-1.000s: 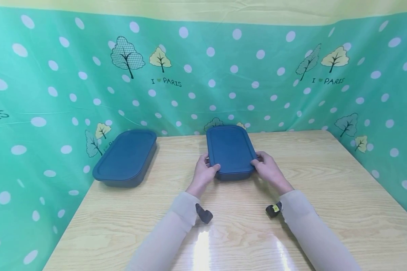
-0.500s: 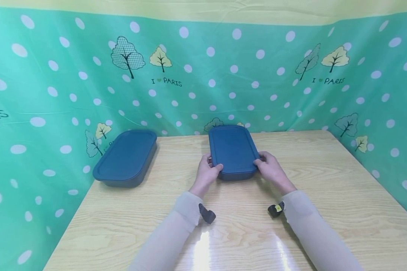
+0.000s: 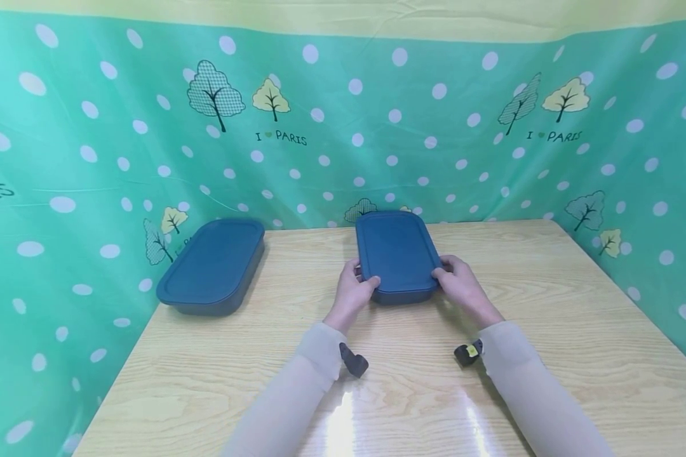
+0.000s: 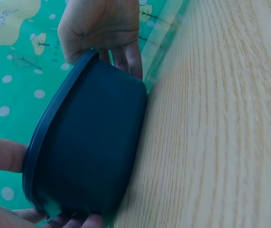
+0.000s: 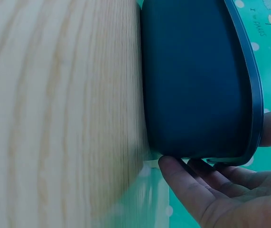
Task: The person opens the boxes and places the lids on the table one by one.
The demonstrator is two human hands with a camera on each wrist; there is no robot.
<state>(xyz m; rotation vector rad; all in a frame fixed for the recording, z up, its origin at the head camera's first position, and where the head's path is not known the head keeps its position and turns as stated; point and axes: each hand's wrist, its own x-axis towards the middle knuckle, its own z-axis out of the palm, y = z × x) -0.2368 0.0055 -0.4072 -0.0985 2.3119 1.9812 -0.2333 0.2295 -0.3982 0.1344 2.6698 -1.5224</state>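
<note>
A dark blue rectangular food container (image 3: 399, 251) with a lid stands near the back middle of the table. On its left side my left hand (image 3: 351, 289) grips it near the front corner, thumb on the lid's edge and fingers along the wall. My right hand (image 3: 460, 282) holds the opposite side the same way. In the left wrist view the container's front wall (image 4: 88, 137) sits low against the wood, and the right hand (image 4: 102, 28) shows beyond it. Seen from the right wrist, fingertips (image 5: 171, 166) press the side wall under the lid's rim.
A second blue lidded container (image 3: 214, 263) stands at the back left of the wooden table (image 3: 206, 381). Behind and at both sides hangs a green dotted curtain (image 3: 331, 158), close to the table's back edge. Black wrist cameras (image 3: 354, 362) sit at the sleeves.
Both hands have shifted a short way to the right, and the gripped food container has moved right with them. The container at the left has stayed put.
</note>
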